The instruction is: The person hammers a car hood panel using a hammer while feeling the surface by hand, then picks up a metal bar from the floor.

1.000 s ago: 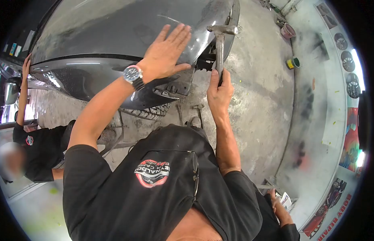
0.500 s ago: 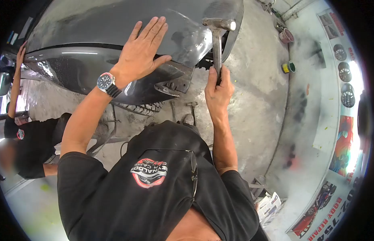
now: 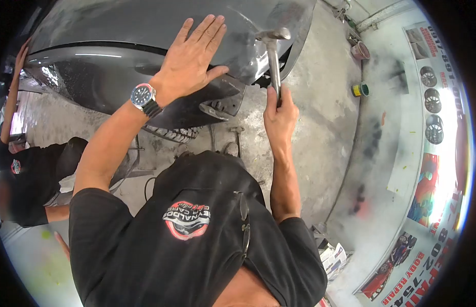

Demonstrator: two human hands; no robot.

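My left hand (image 3: 193,57) lies flat on the dark grey car hood (image 3: 130,23), its fingers stretched out and the thumb apart. A watch (image 3: 143,95) is on that wrist. My right hand (image 3: 280,115) is wrapped round the handle of a metal hammer (image 3: 273,56). The hammer's head is over the hood's front corner, beside a dented, shiny patch; I cannot tell whether it touches the metal. Below the left hand is the car's fender (image 3: 105,77), with a torn, bent front end near a tire (image 3: 174,134).
At the left a co-worker in a black shirt (image 3: 31,174) has a hand (image 3: 21,56) on the car. Another hammer (image 3: 238,140) stands near my feet. By the right wall are a green can (image 3: 365,90) and a reddish bucket (image 3: 359,51). Newspapers (image 3: 334,258) lie behind at right.
My left hand has slid slightly right and up over the hood. The hammer head has tipped and sits a little lower. The view has shifted slightly, and the co-worker appears farther left.
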